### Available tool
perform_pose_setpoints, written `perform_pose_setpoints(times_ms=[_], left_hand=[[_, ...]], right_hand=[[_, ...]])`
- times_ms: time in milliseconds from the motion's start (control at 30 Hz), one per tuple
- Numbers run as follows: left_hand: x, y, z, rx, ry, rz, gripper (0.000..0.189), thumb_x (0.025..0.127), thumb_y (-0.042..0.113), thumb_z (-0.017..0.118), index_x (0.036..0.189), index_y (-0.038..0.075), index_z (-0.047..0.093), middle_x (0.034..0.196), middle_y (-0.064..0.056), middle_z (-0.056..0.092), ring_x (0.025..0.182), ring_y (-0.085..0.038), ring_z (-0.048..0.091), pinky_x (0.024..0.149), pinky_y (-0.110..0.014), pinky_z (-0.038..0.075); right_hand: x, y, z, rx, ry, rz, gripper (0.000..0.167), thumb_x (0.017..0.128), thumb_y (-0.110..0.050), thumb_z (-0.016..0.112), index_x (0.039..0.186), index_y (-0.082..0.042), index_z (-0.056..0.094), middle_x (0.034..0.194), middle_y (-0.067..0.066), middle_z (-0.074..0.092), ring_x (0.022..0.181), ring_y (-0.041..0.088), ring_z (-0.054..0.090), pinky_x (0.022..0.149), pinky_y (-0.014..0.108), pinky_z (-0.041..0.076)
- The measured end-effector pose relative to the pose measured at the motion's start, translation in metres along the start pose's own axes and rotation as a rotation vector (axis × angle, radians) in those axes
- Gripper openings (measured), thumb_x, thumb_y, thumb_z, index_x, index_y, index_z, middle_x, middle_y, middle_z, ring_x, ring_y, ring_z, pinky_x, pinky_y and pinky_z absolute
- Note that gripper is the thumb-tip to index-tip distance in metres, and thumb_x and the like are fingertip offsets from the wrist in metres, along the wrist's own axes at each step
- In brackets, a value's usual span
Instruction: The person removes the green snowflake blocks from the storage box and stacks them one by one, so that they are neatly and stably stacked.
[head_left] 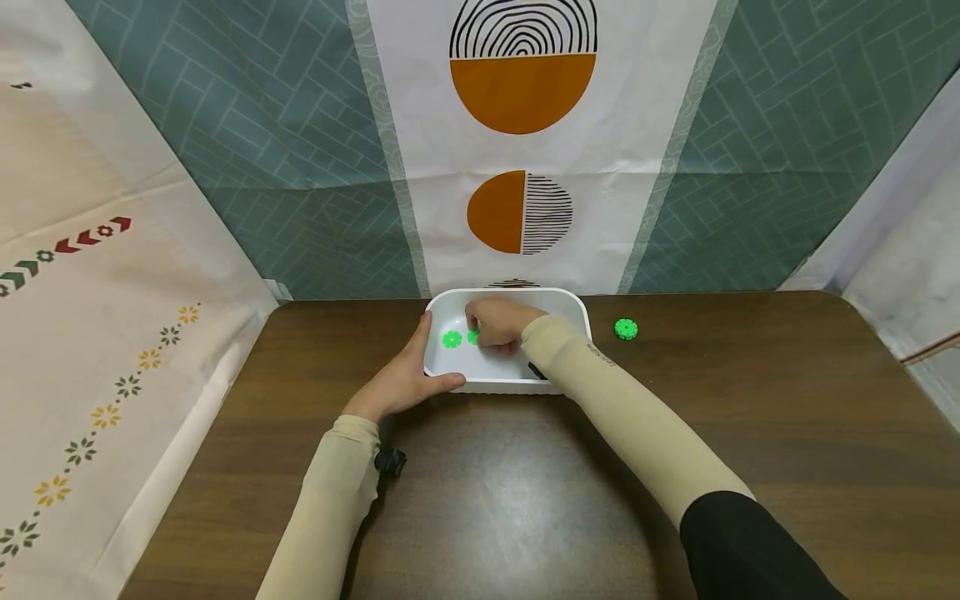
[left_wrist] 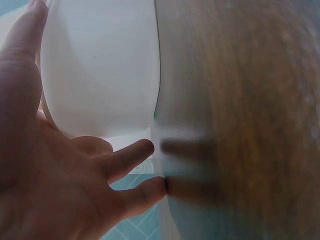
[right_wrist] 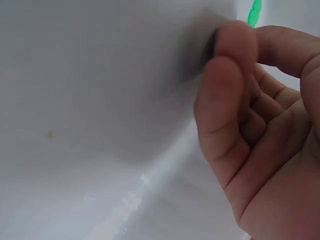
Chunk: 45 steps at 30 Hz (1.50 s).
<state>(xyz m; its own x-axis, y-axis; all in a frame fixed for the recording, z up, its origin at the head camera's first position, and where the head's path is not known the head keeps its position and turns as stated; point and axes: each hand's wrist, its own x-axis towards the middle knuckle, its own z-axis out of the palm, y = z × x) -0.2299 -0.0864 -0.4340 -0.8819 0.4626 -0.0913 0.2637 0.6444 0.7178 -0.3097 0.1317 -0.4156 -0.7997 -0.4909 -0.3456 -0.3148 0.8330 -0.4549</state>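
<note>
A white tray (head_left: 487, 367) with rounded corners sits near the table's far edge. My left hand (head_left: 405, 375) steadies its near left corner, thumb along the front rim and fingers along the left side. In the left wrist view the fingers (left_wrist: 135, 155) are extended beside the tray's wall. My right hand (head_left: 498, 323) reaches down inside the tray with curled fingers, thumb and index drawn together. At these fingertips it pinches a bright green notched disc (head_left: 472, 337), partly hidden by the hand. Another green disc (head_left: 452, 339) lies flat to its left on the tray's floor.
Right of the tray, a small stack of green discs (head_left: 626, 329) stands on the brown wooden table (head_left: 510, 500). A patterned cloth (head_left: 337, 167) hangs right behind the table's far edge. Another printed cloth (head_left: 150, 417) hangs along the left side.
</note>
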Motion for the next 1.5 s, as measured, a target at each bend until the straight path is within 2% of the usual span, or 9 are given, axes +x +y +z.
perform_pose_setpoints(times_ms=[133, 433, 533, 767, 1000, 1133, 1233, 1500], left_hand=[[0.0, 0.002, 0.0, -0.016, -0.001, 0.003, 0.123, 0.085, 0.055, 0.077, 0.162, 0.017, -0.012, 0.168, -0.01, 0.002, 0.142, -0.032, 0.033, 0.113, -0.049, 0.03], [-0.001, 0.006, 0.0, -0.016, -0.003, -0.002, 0.123, 0.085, 0.056, 0.077, 0.162, 0.019, -0.013, 0.168, -0.01, 0.003, 0.14, -0.032, 0.035, 0.113, -0.049, 0.031], [-0.001, 0.006, 0.0, -0.009, -0.002, -0.001, 0.123, 0.086, 0.055, 0.076, 0.162, 0.019, -0.013, 0.168, -0.01, 0.003, 0.141, -0.032, 0.035, 0.113, -0.049, 0.03], [0.002, 0.006, 0.001, -0.009, -0.006, 0.003, 0.121, 0.088, 0.05, 0.077, 0.162, 0.016, -0.013, 0.168, -0.011, 0.002, 0.142, -0.033, 0.033, 0.113, -0.049, 0.029], [0.001, 0.006, 0.0, -0.011, -0.004, -0.013, 0.122, 0.086, 0.053, 0.077, 0.162, 0.017, -0.012, 0.168, -0.011, 0.004, 0.139, -0.034, 0.037, 0.112, -0.05, 0.032], [0.0, 0.005, 0.001, -0.014, -0.007, -0.017, 0.122, 0.087, 0.051, 0.077, 0.162, 0.017, -0.012, 0.168, -0.011, 0.003, 0.138, -0.034, 0.038, 0.112, -0.049, 0.032], [-0.001, 0.005, 0.001, -0.011, -0.007, -0.013, 0.121, 0.087, 0.051, 0.077, 0.162, 0.016, -0.012, 0.168, -0.012, 0.003, 0.14, -0.034, 0.036, 0.112, -0.05, 0.031], [-0.004, 0.005, -0.001, -0.02, -0.004, -0.009, 0.124, 0.085, 0.056, 0.077, 0.162, 0.017, -0.012, 0.168, -0.012, 0.005, 0.138, -0.034, 0.038, 0.112, -0.05, 0.032]], right_hand=[[-0.003, -0.001, -0.001, 0.004, -0.002, 0.008, 0.023, 0.095, -0.009, 0.067, 0.116, -0.009, 0.059, 0.08, 0.01, 0.061, 0.047, 0.018, 0.057, 0.044, 0.032, 0.049], [-0.005, -0.001, -0.001, 0.045, 0.005, 0.043, 0.021, 0.092, -0.008, 0.067, 0.107, -0.009, 0.052, 0.072, 0.011, 0.06, 0.047, 0.02, 0.057, 0.043, 0.033, 0.049], [-0.006, 0.0, -0.002, 0.039, 0.011, 0.024, 0.019, 0.093, -0.008, 0.067, 0.103, -0.008, 0.051, 0.072, 0.011, 0.059, 0.047, 0.021, 0.057, 0.043, 0.034, 0.05], [-0.011, 0.001, -0.01, 0.043, -0.035, -0.028, 0.011, 0.098, -0.01, 0.066, 0.097, -0.008, 0.055, 0.069, 0.01, 0.059, 0.053, 0.022, 0.06, 0.051, 0.035, 0.054], [-0.023, -0.006, -0.03, 0.155, 0.077, -0.084, 0.004, 0.101, -0.008, 0.062, 0.099, -0.005, 0.062, 0.087, 0.013, 0.067, 0.064, 0.026, 0.067, 0.059, 0.034, 0.056], [-0.031, -0.007, -0.039, 0.219, 0.14, -0.113, 0.006, 0.101, -0.008, 0.061, 0.104, -0.004, 0.064, 0.085, 0.012, 0.068, 0.068, 0.028, 0.069, 0.061, 0.033, 0.057], [-0.036, -0.006, -0.043, 0.268, 0.188, -0.123, 0.01, 0.102, -0.009, 0.06, 0.109, -0.004, 0.066, 0.082, 0.011, 0.066, 0.066, 0.027, 0.067, 0.061, 0.033, 0.056], [-0.051, -0.003, -0.049, 0.357, 0.282, -0.134, 0.022, 0.106, -0.012, 0.051, 0.121, -0.007, 0.066, 0.085, 0.017, 0.064, 0.061, 0.025, 0.062, 0.061, 0.035, 0.055]])
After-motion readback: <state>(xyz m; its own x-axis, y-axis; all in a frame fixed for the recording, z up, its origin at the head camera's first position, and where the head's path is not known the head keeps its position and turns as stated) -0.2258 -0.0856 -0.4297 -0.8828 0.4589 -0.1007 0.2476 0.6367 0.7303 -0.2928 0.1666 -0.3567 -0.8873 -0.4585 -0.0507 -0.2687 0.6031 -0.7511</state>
